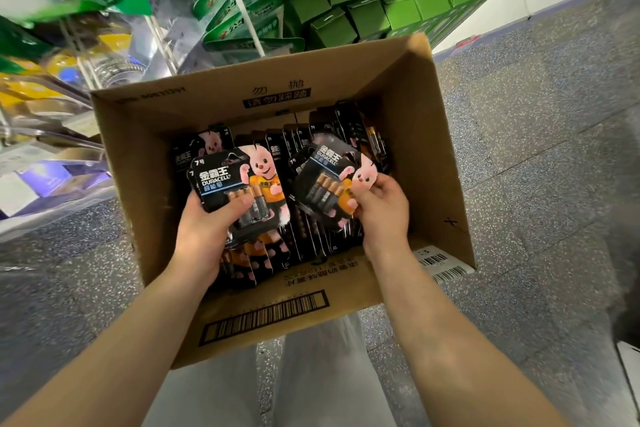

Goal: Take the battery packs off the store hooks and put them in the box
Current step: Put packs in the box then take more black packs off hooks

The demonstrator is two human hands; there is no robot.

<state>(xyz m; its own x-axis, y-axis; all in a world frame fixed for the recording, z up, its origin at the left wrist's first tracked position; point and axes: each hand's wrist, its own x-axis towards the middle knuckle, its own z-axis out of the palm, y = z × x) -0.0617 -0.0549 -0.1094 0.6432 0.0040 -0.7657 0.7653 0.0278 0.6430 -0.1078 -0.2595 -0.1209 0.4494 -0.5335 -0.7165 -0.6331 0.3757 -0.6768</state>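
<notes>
- Speckled floor [519,149] carries the box [426,135], rows of packs inside.
- Left hand [204,229] grips one pack [235,184]; right hand [381,208] pinches another pack [329,177].
- Best slot each upright into its row.

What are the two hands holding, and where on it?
The left hand holds a Duracell battery pack by its lower left edge, thumb across the batteries. The right hand holds another pack by its lower right corner, over the cardboard box.

"duracell" and "7" on the battery pack [239,189].
</notes>
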